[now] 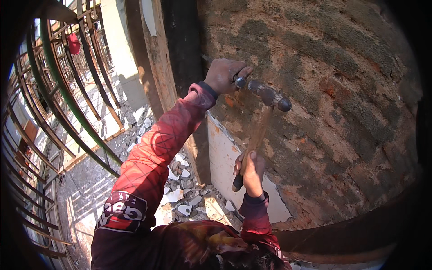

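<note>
My left hand (221, 76) is closed around a metal tool that looks like a chisel (240, 82). Only its battered end shows past my fingers, and the rest is hidden by the hand. Lower down, my right hand (253, 173) grips the wooden handle of a ball-peen hammer (258, 130). The hammer's dark head (267, 96) is at the chisel's end, touching it or very close; I cannot tell which. Both tools are in front of a rough wall (333, 90) with exposed brick and patches of grey mortar. A strip of white plaster (229, 155) remains on the wall's lower part.
Broken plaster and rubble (186, 193) cover the floor below my left arm. A dark upright post (182, 45) borders the wall on the left. Farther left is a metal grille (54, 90) with a red object (74, 43) behind the bars.
</note>
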The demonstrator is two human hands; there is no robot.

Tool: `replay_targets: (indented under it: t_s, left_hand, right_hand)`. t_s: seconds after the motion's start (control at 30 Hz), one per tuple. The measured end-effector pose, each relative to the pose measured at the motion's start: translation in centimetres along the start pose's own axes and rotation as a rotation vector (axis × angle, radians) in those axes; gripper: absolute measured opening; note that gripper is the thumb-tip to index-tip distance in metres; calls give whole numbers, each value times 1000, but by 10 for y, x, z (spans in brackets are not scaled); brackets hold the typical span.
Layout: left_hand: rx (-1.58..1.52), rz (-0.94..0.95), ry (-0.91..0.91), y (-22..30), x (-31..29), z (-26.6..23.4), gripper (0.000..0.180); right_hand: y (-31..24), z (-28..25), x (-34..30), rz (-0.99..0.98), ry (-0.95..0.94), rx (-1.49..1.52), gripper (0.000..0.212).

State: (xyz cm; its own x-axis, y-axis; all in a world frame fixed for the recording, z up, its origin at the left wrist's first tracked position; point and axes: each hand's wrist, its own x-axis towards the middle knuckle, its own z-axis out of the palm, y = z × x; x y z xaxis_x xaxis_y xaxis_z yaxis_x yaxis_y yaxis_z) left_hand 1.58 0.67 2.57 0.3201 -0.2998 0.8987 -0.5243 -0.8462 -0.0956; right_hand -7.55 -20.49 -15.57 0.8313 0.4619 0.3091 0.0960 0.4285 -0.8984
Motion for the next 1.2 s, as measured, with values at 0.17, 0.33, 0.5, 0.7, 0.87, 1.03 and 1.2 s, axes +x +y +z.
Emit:
replay_targets:
  t_s: [0.17, 0.33, 0.5, 0.7, 0.87, 1.03, 1.2]
  left_hand:
    - [-18, -63, -17, 7, -15, 2, 34]
    - [-23, -34, -18, 6, -6, 9, 34]
    - [5, -49, -41, 5, -8, 0, 35]
    - [5, -34, -19, 5, -8, 10, 34]
    - [-2, -33, -59, 4, -3, 12, 33]
    - [49, -57, -128, 1, -14, 18, 37]
    - [38, -50, -44, 1, -10, 18, 34]
  right_hand:
    - [-98, -10, -19, -1079, -65, 196, 77]
    - [-6, 25, 35, -1125, 108, 299, 72]
    - [5, -1, 4, -38, -15, 39, 62]
    - [-80, -3, -2, -1210, 60, 250, 76]
    - [59, 3, 45, -212, -59, -243, 49]
    - [8, -4, 0, -390, -26, -41, 66]
    - [-34, 17, 12, -1085, 36, 437, 79]
